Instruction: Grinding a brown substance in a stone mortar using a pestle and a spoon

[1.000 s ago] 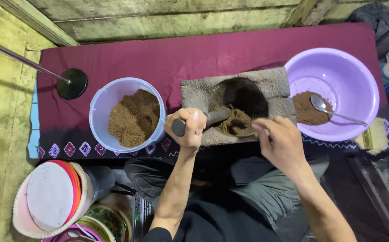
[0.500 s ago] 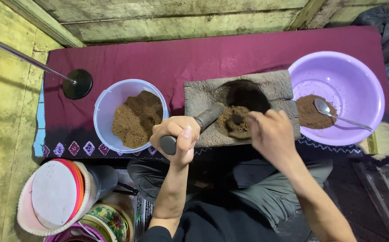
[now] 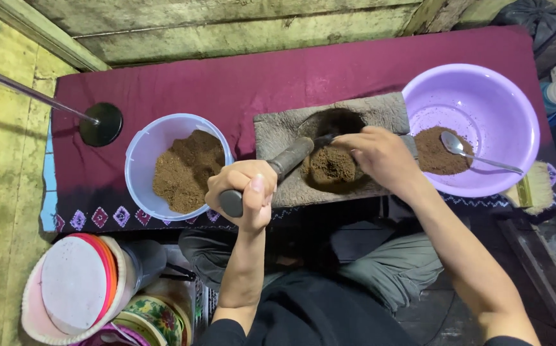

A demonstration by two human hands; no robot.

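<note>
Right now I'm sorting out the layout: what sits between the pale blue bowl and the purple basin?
In the head view, the grey stone mortar lies between the pale blue bowl and the purple basin, holding brown powder.

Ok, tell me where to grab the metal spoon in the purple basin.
Probably the spoon is best taken by its thin handle, coming from the right over the purple basin's rim. The handle lies bare, pointing right, while the spoon's bowl rests by the brown powder.
</note>
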